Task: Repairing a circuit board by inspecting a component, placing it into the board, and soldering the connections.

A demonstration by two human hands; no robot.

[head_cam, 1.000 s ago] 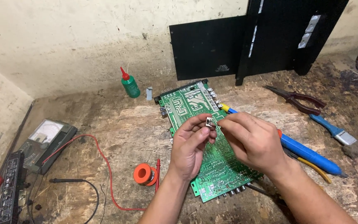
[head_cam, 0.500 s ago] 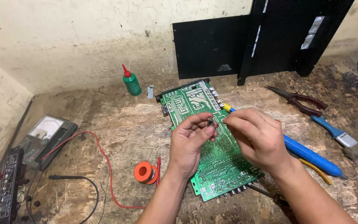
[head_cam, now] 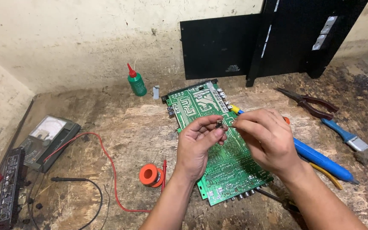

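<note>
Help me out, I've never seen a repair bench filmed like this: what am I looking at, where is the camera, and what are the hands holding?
The picture comes from a camera worn on a person's head, looking down at their own bare hands over a worn wooden bench. The left hand and right hand meet above a green circuit board and pinch a small part between their fingertips; it is too small to tell what it is. Around the board lie an orange solder spool, a meter with red and black leads, a green bottle, pliers, a brush and a blue-handled tool. Black panels lean against the wall.
</note>
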